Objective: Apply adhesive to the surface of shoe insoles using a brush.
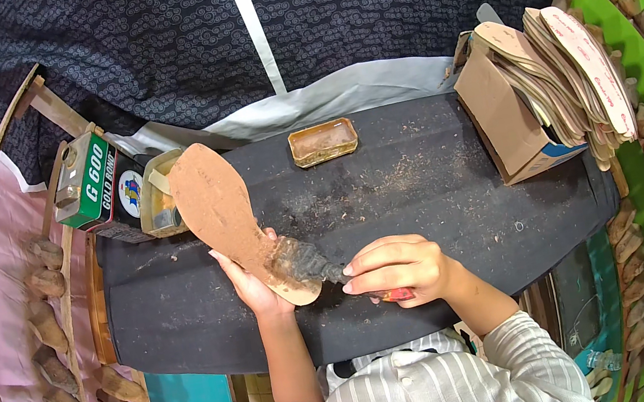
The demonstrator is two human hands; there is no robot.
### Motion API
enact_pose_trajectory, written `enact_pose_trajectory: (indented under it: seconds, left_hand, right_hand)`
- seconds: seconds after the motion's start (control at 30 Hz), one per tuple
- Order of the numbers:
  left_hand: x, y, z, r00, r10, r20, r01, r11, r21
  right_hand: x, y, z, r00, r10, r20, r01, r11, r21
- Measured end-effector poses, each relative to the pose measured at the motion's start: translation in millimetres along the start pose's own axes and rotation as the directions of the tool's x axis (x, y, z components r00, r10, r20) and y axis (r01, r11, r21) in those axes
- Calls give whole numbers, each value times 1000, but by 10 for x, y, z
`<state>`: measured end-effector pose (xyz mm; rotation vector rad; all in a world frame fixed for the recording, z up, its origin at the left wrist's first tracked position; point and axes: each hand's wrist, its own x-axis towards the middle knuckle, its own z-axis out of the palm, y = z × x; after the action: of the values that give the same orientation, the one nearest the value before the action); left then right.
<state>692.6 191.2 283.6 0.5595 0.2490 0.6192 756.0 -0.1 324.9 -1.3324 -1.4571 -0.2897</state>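
My left hand grips a tan shoe insole from below, near its heel end, with the thumb along its left edge. The insole is held tilted above the dark worktable, its wide toe end pointing up and left. In my right hand is a putty knife with a dark, caked blade and a bit of red handle showing under the fingers. The blade lies against the heel part of the insole. My right fingers are pinched round the tool near the base of its blade.
A shallow tan dish stands at the table's middle back. At the left are a green and black can and a pale tub partly behind the insole. A cardboard box of stacked insoles stands right. Racks of shoe lasts flank the table.
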Motion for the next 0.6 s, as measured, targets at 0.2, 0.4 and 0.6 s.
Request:
enact_pose_trajectory:
  seconds: [0.2,0.4,0.6]
  left_hand:
    - [96,7,-13,995,73,-66,-75,997,-26]
    - [151,16,-20,993,107,-42,-108,994,-34]
    - [160,9,48,987,156,-34,-157,987,-22]
  right_hand:
    - [-95,-9,-44,997,-14,76,15,1000,-6]
    - [-156,-26,-109,990,4,144,-8,1000,24]
    - [-108,-36,-16,997,-56,58,62,993,-101]
